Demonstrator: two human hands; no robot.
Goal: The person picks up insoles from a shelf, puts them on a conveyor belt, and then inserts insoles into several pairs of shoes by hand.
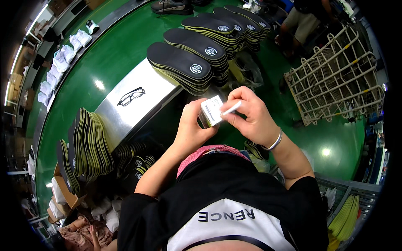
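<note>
Leftmost, rows of white shoes [63, 58] line a curved conveyor [100, 35] along the green floor [117, 54]. Below them, black-and-yellow insoles stand on edge in a packed bundle [86, 144] just beside a steel desk [138, 104], on which a pair of black-framed glasses [131, 96] lies flat. Further stacks of insoles [184, 65] rest fanned across the far end of the desk. At centre, the left hand [190, 125] is curled closed around a small white box [211, 110], thumb on its near face, holding it above the desk edge at chest height. The right hand [251, 115], wearing a silver bangle [274, 141] at the wrist, pinches a thin white stick [231, 108] between thumb and forefinger; the stick's tip touches the box's upper right face. Rightmost, a white wire cart [335, 79] stands tilted on the floor.
</note>
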